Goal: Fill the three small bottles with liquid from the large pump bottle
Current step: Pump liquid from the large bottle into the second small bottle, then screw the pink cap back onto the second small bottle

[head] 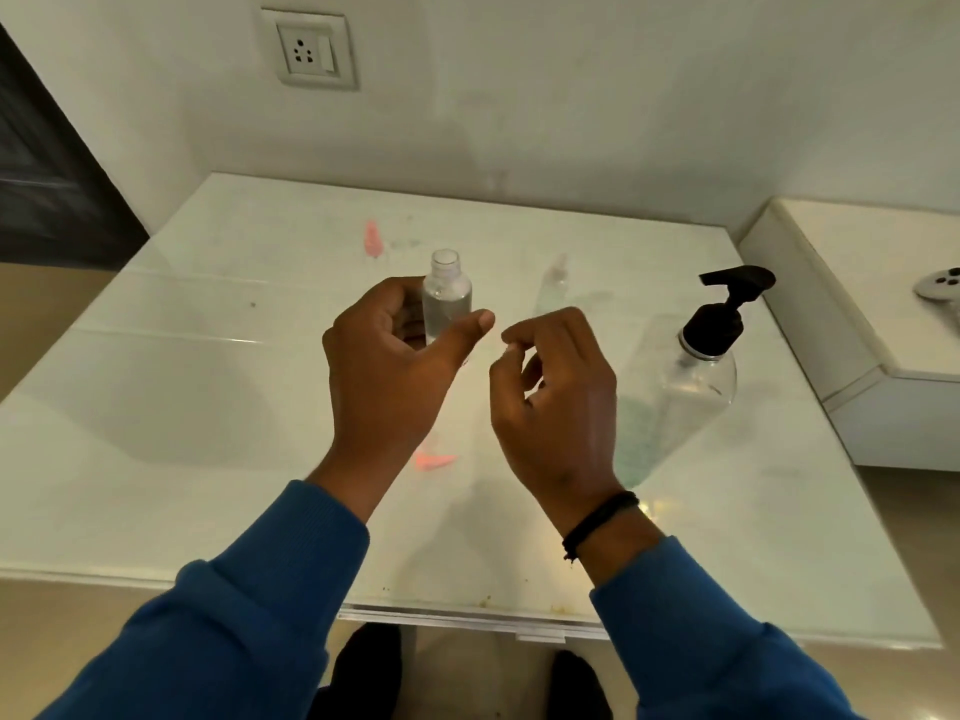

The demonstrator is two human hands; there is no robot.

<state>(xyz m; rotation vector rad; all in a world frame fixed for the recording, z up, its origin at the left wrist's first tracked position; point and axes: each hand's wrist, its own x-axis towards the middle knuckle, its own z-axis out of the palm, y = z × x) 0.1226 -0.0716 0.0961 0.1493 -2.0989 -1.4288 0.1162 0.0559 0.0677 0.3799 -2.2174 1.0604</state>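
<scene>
My left hand grips a small clear bottle, upright and uncapped, above the middle of the white table. My right hand hovers just right of it with its fingers curled and thumb and forefinger tips together; nothing plainly shows between them. The large clear pump bottle with a black pump head stands to the right of that hand. A faint, blurred clear shape, perhaps another small bottle, is on the table behind my right hand.
Blurry pink marks lie on the table at the back and under my hands. A white ledge adjoins the table's right side with a pale gadget on it. A wall with a socket is behind.
</scene>
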